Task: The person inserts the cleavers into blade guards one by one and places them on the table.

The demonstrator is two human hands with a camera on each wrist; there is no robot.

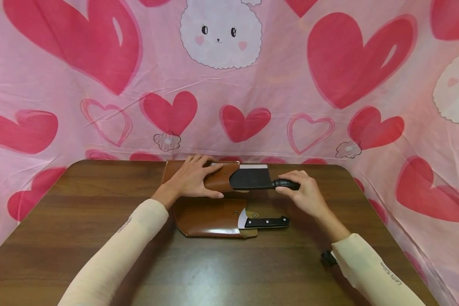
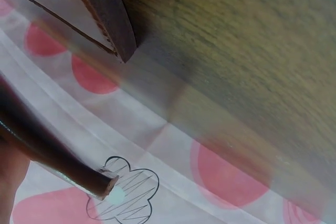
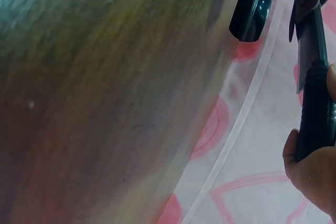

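My left hand grips a brown leather sheath across its width, thumb along the lower edge. A cleaver with a dark blade and bright edge sits partly inside, the rest of the blade bare. Its black handle is pinched between the thumb and fingers of my right hand; the right wrist view also shows this handle. Closer to me lies a second brown sheath, holding a knife whose riveted black handle sticks out rightward. The left wrist view catches a leather edge beside a finger.
Both sheaths are toward the back of a brown wooden table. A pink cloth with hearts and white fluffy faces hangs around the back and sides. Something small and black shows beside the right cuff.
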